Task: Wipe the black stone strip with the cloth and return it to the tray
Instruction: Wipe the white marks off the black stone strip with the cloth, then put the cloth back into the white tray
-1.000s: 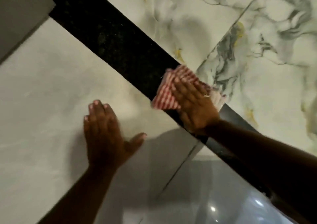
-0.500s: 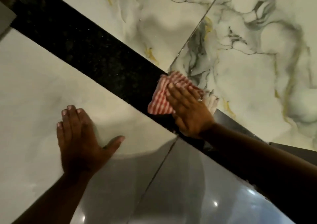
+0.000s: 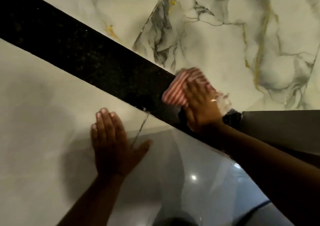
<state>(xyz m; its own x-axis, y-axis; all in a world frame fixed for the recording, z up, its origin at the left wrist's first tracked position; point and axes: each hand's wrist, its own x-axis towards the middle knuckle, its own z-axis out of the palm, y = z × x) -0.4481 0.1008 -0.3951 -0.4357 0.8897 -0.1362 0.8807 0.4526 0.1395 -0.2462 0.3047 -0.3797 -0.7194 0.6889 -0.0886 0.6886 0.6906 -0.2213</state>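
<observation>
A long black speckled stone strip (image 3: 83,52) runs diagonally from the upper left to the lower right across the floor. A red-and-white striped cloth (image 3: 176,90) lies on the strip near the middle of the view. My right hand (image 3: 200,102) presses flat on the cloth, covering its right part. My left hand (image 3: 112,142) rests flat, fingers together and thumb out, on the pale tile below the strip. No tray is in view.
Glossy cream tiles (image 3: 43,121) lie below the strip, with a grout line (image 3: 140,132) beside my left thumb. White marble tiles with grey and gold veins (image 3: 233,43) fill the area above it. A dark grey surface (image 3: 280,121) sits at the right edge.
The view has shifted right along the strip. My right hand and the cloth have slid down the strip toward the lower right. My left hand has moved right to the grout line.
</observation>
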